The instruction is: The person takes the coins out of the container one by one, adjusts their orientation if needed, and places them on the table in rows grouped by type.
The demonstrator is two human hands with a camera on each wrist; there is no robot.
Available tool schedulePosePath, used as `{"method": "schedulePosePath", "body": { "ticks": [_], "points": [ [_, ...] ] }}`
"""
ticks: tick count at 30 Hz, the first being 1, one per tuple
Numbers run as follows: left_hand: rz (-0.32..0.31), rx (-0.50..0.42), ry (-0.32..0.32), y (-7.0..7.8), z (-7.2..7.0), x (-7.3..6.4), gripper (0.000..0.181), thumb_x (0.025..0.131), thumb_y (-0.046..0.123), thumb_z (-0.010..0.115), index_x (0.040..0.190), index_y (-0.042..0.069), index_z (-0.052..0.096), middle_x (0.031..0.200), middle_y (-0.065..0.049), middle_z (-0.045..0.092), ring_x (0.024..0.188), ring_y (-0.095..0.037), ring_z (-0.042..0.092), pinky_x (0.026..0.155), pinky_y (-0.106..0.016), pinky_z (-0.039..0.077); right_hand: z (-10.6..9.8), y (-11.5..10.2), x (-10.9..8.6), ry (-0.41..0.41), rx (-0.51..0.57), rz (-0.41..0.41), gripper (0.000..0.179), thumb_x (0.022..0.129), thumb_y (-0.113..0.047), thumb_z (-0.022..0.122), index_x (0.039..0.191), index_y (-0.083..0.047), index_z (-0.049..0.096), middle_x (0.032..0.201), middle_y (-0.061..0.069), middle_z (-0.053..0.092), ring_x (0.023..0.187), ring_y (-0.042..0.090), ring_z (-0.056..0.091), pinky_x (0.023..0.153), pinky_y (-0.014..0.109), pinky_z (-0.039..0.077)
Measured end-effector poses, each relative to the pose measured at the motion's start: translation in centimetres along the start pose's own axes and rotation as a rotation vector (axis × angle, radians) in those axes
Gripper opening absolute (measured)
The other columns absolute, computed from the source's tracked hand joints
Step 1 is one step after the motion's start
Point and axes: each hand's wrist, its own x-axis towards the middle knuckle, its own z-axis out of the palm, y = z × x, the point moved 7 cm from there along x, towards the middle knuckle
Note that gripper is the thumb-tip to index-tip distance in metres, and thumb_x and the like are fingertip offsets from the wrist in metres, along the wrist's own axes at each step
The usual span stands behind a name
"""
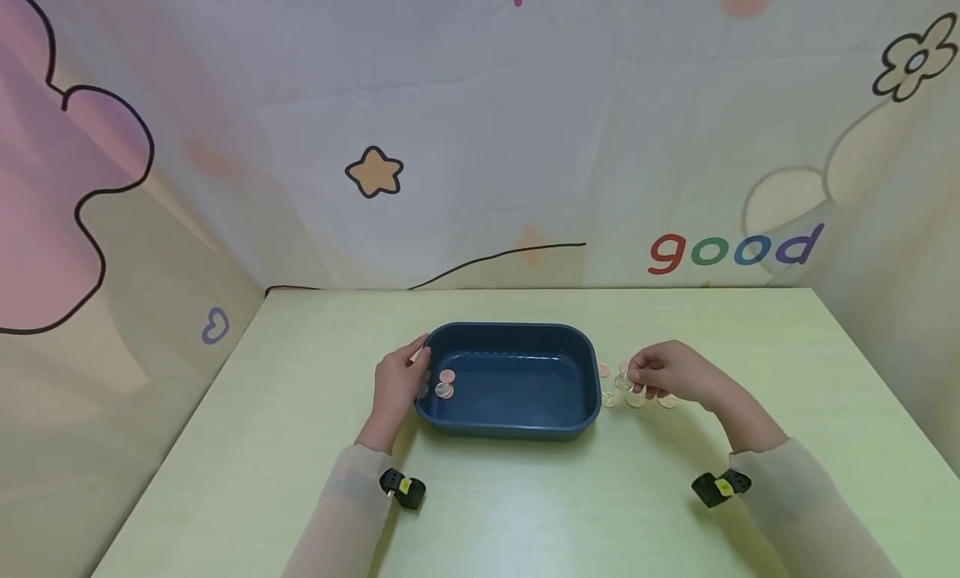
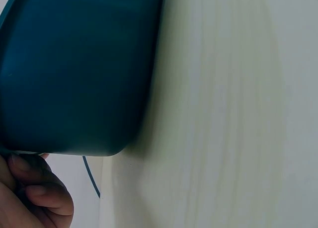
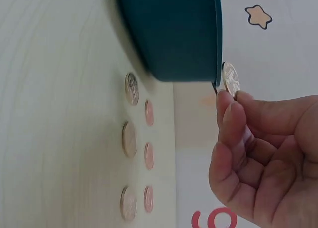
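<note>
1. Pinching a coin point(image 3: 231, 80): right hand point(image 1: 675, 371), right of frame centre
2. Tray point(image 1: 517, 395) at lower centre, long axis left-right, coin just beyond its right end
3. Left hand point(image 1: 397, 385) grips tray's left end

Coins point(image 1: 447, 376) lie left inside the tray point(image 1: 502, 432) and right of it on the table point(image 1: 480, 503).

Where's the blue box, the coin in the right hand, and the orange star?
Blue box point(image 1: 517, 395): head view, bare inside floor.
Held coin point(image 3: 231, 79): right wrist view, its shiny face.
Orange star point(image 1: 374, 173): head view, its middle.
</note>
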Motion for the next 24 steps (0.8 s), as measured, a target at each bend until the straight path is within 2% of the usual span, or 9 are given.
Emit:
{"method": "schedulePosePath", "body": {
  "ticks": [17,24],
  "points": [
    [0.020,0.010,0.018,-0.3,-0.1,0.1,0.038,0.102,0.023,0.059,0.137,0.010,0.066,0.054,0.006,0.037,0.052,-0.010,0.038,0.051,-0.023,0.031,-2.5,5.8,-1.9,0.040,-0.090,0.127,0.016,0.101,-0.005,0.056,0.094,0.007,0.064,0.079,0.004,0.065,0.070,0.016,0.057,0.061,0.029,0.048],
    [0.014,0.001,0.022,-0.2,-0.2,0.1,0.038,0.101,0.023,0.060,0.137,0.012,0.067,0.053,0.006,0.037,0.051,-0.010,0.038,0.051,-0.023,0.030,-3.4,7.5,-2.1,0.012,-0.108,0.187,0.019,0.101,-0.005,0.056,0.095,0.010,0.065,0.078,0.005,0.063,0.070,0.016,0.054,0.064,0.030,0.049]
  ]
}}
